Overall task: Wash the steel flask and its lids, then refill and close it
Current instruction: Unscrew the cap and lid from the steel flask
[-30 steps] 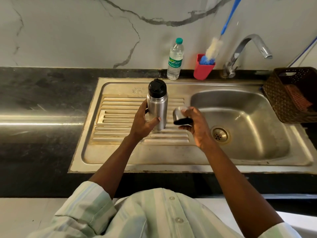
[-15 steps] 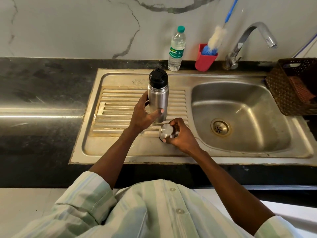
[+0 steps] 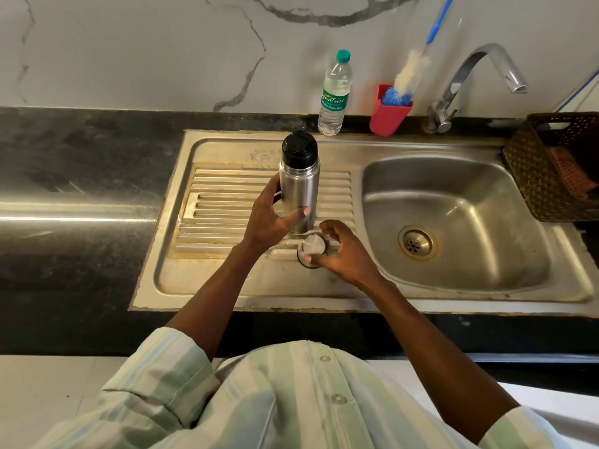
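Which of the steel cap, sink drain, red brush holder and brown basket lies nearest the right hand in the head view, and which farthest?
From the right hand:
1. Steel cap, under its fingertips on the drainboard.
2. Sink drain, to its right in the basin.
3. Red brush holder, behind it at the wall.
4. Brown basket, far right on the counter.

Cup lid stands just before flask on drainboard.

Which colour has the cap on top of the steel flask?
Black. The cap on the steel flask shows clearly in the head view.
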`<move>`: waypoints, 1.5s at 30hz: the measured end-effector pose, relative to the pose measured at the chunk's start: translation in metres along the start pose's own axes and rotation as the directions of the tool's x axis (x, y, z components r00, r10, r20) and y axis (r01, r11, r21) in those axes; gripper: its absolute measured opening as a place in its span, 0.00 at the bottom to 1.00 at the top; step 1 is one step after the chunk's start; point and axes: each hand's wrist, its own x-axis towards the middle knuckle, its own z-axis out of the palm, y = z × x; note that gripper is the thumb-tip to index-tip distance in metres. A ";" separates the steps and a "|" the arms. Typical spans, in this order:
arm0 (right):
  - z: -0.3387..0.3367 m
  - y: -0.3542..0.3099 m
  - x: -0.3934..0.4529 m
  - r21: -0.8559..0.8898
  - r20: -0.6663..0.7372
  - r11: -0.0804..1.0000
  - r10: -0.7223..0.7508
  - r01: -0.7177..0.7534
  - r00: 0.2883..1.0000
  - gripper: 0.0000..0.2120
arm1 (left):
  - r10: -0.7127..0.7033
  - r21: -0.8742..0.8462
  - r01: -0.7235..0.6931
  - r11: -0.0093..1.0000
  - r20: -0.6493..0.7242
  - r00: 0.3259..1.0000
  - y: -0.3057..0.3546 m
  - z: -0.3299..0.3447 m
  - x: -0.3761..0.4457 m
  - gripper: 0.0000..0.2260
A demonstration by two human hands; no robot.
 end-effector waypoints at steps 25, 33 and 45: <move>-0.012 -0.127 0.064 0.015 -0.266 0.952 -0.291 0.306 0.919 0.34 | -0.098 -0.066 0.096 0.993 -0.021 0.995 0.016 0.010 0.019 0.36; -0.012 -0.130 0.072 -0.019 -0.303 0.962 -0.264 0.271 0.916 0.23 | -0.142 0.047 0.143 0.989 -0.019 0.990 0.014 0.007 0.023 0.35; -0.029 -0.128 0.081 0.163 -0.053 0.933 -0.316 0.320 0.947 0.22 | -0.101 0.020 0.102 0.995 -0.054 0.993 0.009 0.005 0.025 0.27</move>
